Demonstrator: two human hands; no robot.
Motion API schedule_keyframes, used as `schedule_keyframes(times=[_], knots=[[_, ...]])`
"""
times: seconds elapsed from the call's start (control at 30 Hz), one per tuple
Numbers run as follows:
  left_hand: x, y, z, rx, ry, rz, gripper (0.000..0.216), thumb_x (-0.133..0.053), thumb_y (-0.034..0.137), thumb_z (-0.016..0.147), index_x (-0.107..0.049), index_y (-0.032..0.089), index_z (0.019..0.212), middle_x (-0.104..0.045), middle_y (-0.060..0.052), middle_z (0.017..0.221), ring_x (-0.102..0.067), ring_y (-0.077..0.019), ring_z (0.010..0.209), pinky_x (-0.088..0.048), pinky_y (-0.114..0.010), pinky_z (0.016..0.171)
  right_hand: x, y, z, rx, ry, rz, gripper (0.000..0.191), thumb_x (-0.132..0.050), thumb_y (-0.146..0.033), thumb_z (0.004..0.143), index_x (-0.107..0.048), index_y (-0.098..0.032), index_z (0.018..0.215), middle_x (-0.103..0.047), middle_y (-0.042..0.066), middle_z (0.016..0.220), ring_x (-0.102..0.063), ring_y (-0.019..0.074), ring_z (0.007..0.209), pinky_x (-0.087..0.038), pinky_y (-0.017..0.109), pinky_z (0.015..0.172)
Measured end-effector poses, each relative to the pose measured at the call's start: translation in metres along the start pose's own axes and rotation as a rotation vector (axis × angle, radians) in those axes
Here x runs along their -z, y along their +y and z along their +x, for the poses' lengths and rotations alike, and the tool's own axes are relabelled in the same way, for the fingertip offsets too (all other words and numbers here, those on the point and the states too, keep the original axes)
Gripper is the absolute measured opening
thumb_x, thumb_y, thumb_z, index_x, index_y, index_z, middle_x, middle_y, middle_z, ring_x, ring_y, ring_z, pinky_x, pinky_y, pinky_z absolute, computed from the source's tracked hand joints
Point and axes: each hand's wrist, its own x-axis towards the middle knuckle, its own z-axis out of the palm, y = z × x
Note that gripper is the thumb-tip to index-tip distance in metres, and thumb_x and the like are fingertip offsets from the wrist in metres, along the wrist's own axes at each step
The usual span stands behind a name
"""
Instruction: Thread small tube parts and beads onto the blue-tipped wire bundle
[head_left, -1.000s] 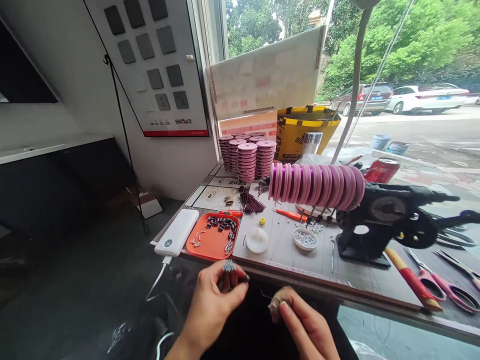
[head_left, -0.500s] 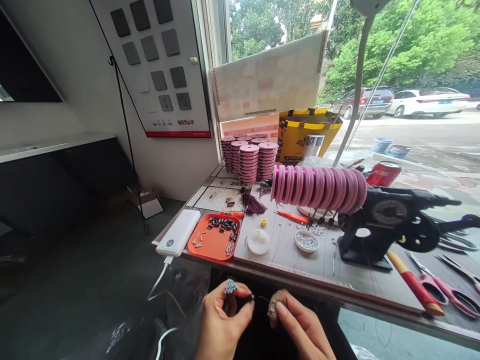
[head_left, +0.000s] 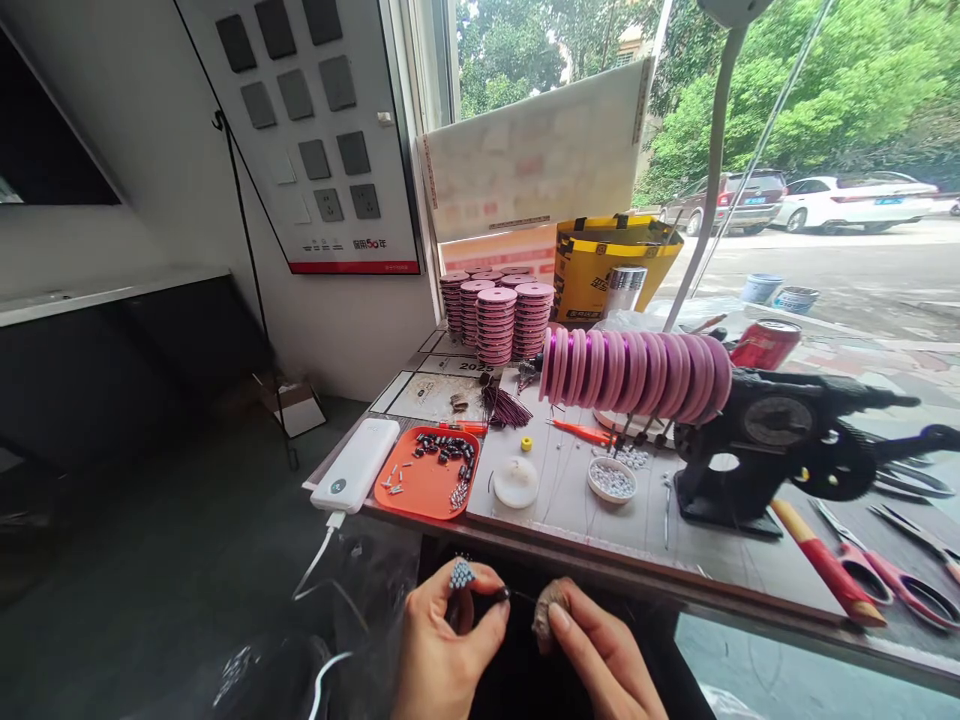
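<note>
Low in front of the table's edge, my left hand (head_left: 450, 635) pinches a small black bead (head_left: 502, 594) between thumb and fingertip. A bundle of thin blue-grey rods (head_left: 461, 573) shows its ends at the same hand's fingers; how it is held is hidden. My right hand (head_left: 600, 640) is closed on a crumpled grey-brown piece (head_left: 550, 613), perhaps cloth. A thin dark strand (head_left: 523, 596) runs from the bead towards that piece. Nearest on the table is an orange tray (head_left: 390, 470) with black beads (head_left: 446, 447) and small metal pins.
A black hand-cranked winder (head_left: 780, 420) carries a row of pink spools (head_left: 637, 375). More spools (head_left: 496, 325) stand stacked behind. Along the front are a white power bank (head_left: 356, 465), a white lid (head_left: 515, 483), a dish of small beads (head_left: 612, 480) and scissors (head_left: 870, 570).
The view has shifted very slightly. My right hand and the crumpled piece have turned and moved a little left; my left hand keeps its pinch on the bead.
</note>
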Motion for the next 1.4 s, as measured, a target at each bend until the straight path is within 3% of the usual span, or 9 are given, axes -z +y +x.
schedule_keyframes(times=[0.17,0.3,0.5,0.7,0.93,1.03,1.13,1.23,1.4], knots=[[-0.003,0.007,-0.002,-0.016,0.064,-0.080,0.004,-0.065,0.018,0.067,-0.062,0.020,0.065,-0.066,0.001,0.069,-0.058,-0.0133,0.065,-0.042,-0.019,0.057,0.002,0.004,0.001,0.048,-0.027,-0.078,0.044,-0.049,-0.059,0.081,-0.054,-0.022,0.059,-0.051,0.000,0.059,-0.050,0.0149,0.058,-0.043,0.023,0.055],[-0.007,0.015,-0.005,-0.036,0.149,-0.113,0.005,-0.065,0.017,0.064,-0.062,0.021,0.061,-0.067,0.002,0.066,-0.058,-0.0120,0.063,-0.040,-0.017,0.052,0.007,0.016,0.003,0.173,-0.073,-0.216,0.039,-0.044,-0.050,0.087,-0.054,-0.022,0.063,-0.053,0.000,0.060,-0.051,0.0135,0.058,-0.042,0.021,0.055],[-0.007,0.022,-0.008,-0.129,0.142,0.054,0.008,-0.063,0.015,0.064,-0.061,0.021,0.060,-0.067,0.003,0.065,-0.059,-0.0107,0.056,-0.040,-0.016,0.049,0.014,0.027,0.007,0.399,-0.191,-0.547,0.027,-0.041,-0.027,0.091,-0.045,-0.020,0.065,-0.050,-0.004,0.058,-0.049,0.0094,0.054,-0.038,0.018,0.050],[-0.007,0.019,-0.009,-0.270,0.100,0.180,0.010,-0.057,0.012,0.067,-0.059,0.021,0.062,-0.065,0.002,0.062,-0.059,-0.0114,0.055,-0.044,-0.016,0.054,0.020,0.027,0.008,0.561,-0.213,-0.791,0.020,-0.041,-0.022,0.089,-0.043,-0.020,0.069,-0.051,-0.004,0.060,-0.049,0.0088,0.054,-0.039,0.019,0.051],[0.000,0.016,-0.009,-0.083,0.018,0.278,0.008,-0.063,0.018,0.065,-0.062,0.018,0.057,-0.060,0.003,0.052,-0.051,-0.0101,0.047,-0.036,-0.018,0.046,0.021,0.029,0.010,0.649,-0.229,-0.925,0.018,-0.044,-0.019,0.085,-0.043,-0.021,0.067,-0.050,-0.005,0.057,-0.051,0.0103,0.053,-0.041,0.022,0.051],[0.006,0.017,-0.010,0.034,-0.041,0.133,0.003,-0.067,0.017,0.060,-0.068,0.019,0.060,-0.062,0.002,0.052,-0.049,-0.0101,0.048,-0.034,-0.019,0.048,0.021,0.031,0.009,0.599,-0.257,-0.906,0.017,-0.043,-0.020,0.087,-0.047,-0.022,0.070,-0.054,-0.004,0.061,-0.055,0.0114,0.056,-0.043,0.022,0.052],[0.011,0.023,-0.010,0.133,-0.086,-0.097,0.011,-0.071,0.016,0.055,-0.070,0.021,0.065,-0.060,0.003,0.051,-0.045,-0.0086,0.048,-0.032,-0.019,0.049,0.021,0.030,0.008,0.496,-0.274,-0.773,0.015,-0.039,-0.022,0.091,-0.051,-0.024,0.098,-0.063,-0.002,0.082,-0.062,0.0113,0.074,-0.049,0.019,0.065],[0.012,0.028,-0.011,0.197,-0.101,-0.225,0.014,-0.073,0.015,0.052,-0.068,0.020,0.064,-0.059,0.004,0.051,-0.046,-0.0087,0.050,-0.033,-0.018,0.052,0.017,0.026,0.007,0.466,-0.323,-0.604,0.028,-0.037,-0.028,0.093,-0.040,-0.026,0.121,-0.060,0.002,0.105,-0.062,0.0102,0.088,-0.048,0.015,0.076],[0.012,0.030,-0.010,0.204,-0.156,-0.244,0.013,-0.073,0.013,0.054,-0.061,0.016,0.057,-0.054,0.004,0.053,-0.047,-0.0101,0.054,-0.034,-0.020,0.055,0.006,0.020,0.005,0.418,-0.472,-0.362,0.028,-0.036,-0.046,0.092,-0.051,-0.027,0.107,-0.064,0.002,0.098,-0.061,0.0131,0.089,-0.048,0.019,0.078]])
